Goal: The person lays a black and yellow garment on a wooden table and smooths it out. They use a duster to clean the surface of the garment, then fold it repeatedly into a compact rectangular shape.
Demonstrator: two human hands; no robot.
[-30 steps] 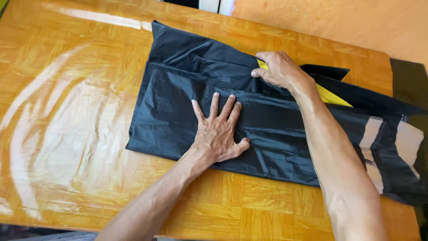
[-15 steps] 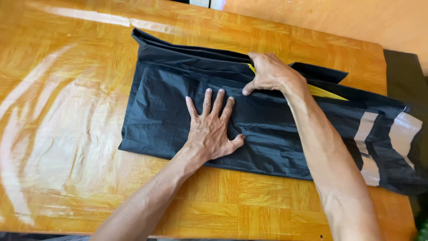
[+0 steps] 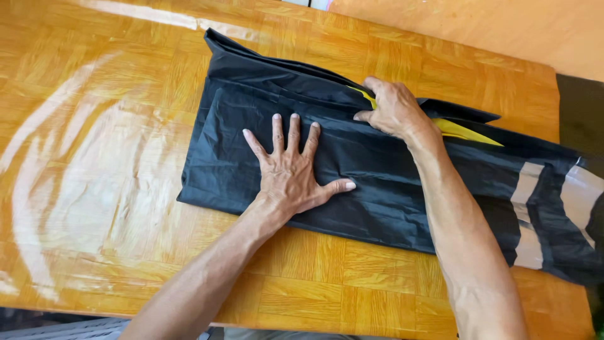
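A black, thin, shiny garment (image 3: 377, 189) lies folded flat across a wooden table (image 3: 113, 157). It has a yellow strip (image 3: 462, 132) near its upper edge and grey reflective bands (image 3: 531, 214) at its right end. My left hand (image 3: 290, 170) lies flat on the middle of the fabric, fingers spread. My right hand (image 3: 391, 108) pinches a fold of the black fabric near the yellow strip.
The table top is glossy parquet with bright glare at the left (image 3: 56, 189). A dark panel (image 3: 579, 113) stands at the right edge. The table's near edge runs along the bottom of the view.
The view has shifted, so the garment sits further right. My left hand stays flat on the fabric; my right hand keeps its pinch on the fold.
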